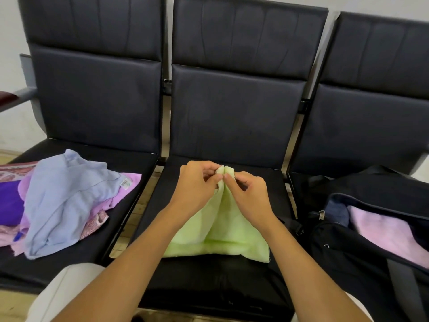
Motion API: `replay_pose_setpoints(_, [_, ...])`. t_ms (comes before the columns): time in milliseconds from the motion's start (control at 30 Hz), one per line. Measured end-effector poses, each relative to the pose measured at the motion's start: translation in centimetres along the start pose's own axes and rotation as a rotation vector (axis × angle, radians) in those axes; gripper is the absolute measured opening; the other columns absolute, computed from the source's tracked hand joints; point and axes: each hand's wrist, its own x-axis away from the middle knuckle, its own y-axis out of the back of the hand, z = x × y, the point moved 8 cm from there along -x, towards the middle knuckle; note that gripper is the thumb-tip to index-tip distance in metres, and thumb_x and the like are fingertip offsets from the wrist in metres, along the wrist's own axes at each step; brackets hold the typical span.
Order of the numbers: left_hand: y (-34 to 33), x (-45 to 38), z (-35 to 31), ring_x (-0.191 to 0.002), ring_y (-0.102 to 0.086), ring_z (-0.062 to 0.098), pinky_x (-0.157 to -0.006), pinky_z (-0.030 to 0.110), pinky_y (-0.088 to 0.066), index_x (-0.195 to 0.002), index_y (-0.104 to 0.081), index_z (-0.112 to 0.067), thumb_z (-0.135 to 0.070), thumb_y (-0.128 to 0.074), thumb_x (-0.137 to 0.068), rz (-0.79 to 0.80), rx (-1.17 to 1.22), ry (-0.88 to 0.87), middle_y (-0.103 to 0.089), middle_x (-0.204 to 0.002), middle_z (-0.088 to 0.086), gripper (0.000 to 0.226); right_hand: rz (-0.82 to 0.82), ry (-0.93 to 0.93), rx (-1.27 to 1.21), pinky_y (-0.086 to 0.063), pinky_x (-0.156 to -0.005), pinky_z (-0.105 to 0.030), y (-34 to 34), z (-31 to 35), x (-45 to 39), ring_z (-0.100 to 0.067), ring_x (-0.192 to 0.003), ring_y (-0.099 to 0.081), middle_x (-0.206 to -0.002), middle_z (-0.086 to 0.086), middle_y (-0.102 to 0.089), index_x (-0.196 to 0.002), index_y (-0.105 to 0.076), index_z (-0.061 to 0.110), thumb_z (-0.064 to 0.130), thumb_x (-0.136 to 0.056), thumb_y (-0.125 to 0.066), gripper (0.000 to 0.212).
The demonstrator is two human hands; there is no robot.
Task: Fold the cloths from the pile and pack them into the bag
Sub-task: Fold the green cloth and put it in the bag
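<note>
A light green cloth [222, 231] lies on the middle black seat, its two far corners lifted and brought together. My left hand [197, 184] pinches one corner and my right hand [246, 194] pinches the other, fingertips almost touching above the seat. On the left seat sits the pile of cloths [60, 201], with a pale blue one on top of pink, purple and patterned ones. An open black bag [362, 240] rests on the right seat, with a folded pink cloth [385, 233] and a dark blue one inside.
Three joined black padded seats [232, 282] with tall backrests stand against a white wall. Narrow gaps between the seats show the floor. A grey armrest [25, 91] sticks out at the far left. My light trouser leg [62, 296] is at the bottom left.
</note>
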Motion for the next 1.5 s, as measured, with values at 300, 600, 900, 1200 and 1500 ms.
replay_pose_setpoints(300, [-1.4,0.1,0.1,-0.093,-0.063,0.001,-0.083,0.011,-0.051,-0.123,-0.067,-0.016,0.003,-0.056,-0.092,0.193,-0.127,-0.018,-0.063,-0.116,-0.004,0.038,0.111,-0.044,-0.035,-0.051,-0.068,-0.027,-0.8,-0.2,0.1,-0.012,-0.078,-0.063,-0.087,0.003,-0.070,-0.101,-0.076,0.026,0.021,-0.095,-0.065,0.014])
replay_pose_setpoints(600, [0.4,-0.7,0.1,-0.096,-0.059,0.011,-0.082,0.025,-0.053,-0.102,-0.062,-0.029,-0.007,-0.068,-0.085,0.168,-0.091,-0.067,-0.052,-0.111,-0.003,0.029,0.038,-0.086,-0.142,-0.051,-0.068,-0.051,0.0,-0.3,-0.4,-0.043,-0.083,-0.062,-0.086,-0.020,-0.069,-0.094,-0.075,0.009,0.008,-0.093,-0.059,0.017])
replay_pose_setpoints(900, [-0.4,-0.7,1.8,-0.128,-0.033,0.009,-0.109,0.041,-0.031,-0.107,-0.053,-0.039,-0.030,-0.079,-0.076,0.358,-0.209,-0.070,-0.039,-0.130,-0.019,0.041,0.078,-0.198,-0.328,-0.042,-0.072,-0.042,1.2,-0.3,-0.5,-0.029,-0.079,-0.053,-0.091,-0.035,-0.060,-0.089,-0.077,0.011,0.016,-0.082,-0.052,0.026])
replay_pose_setpoints(1200, [-1.3,-0.8,3.1,-0.112,-0.051,0.003,-0.098,0.032,-0.044,-0.103,-0.059,-0.034,-0.040,-0.067,-0.086,0.454,-0.266,-0.089,-0.055,-0.117,-0.016,0.020,0.061,-0.221,-0.420,-0.045,-0.075,-0.040,2.2,-1.3,-0.9,-0.026,-0.081,-0.057,-0.084,-0.013,-0.065,-0.083,-0.070,0.002,0.013,-0.084,-0.050,0.024])
replay_pose_setpoints(1500, [-1.2,-0.7,3.5,-0.077,-0.055,0.004,-0.069,0.023,-0.047,-0.114,-0.066,-0.021,-0.031,-0.065,-0.090,0.465,-0.402,-0.046,-0.057,-0.090,-0.015,0.026,-0.014,-0.293,-0.531,-0.042,-0.079,-0.039,3.0,-2.0,-1.0,-0.026,-0.087,-0.052,-0.089,-0.014,-0.058,-0.087,-0.066,-0.001,0.009,-0.085,-0.046,0.022])
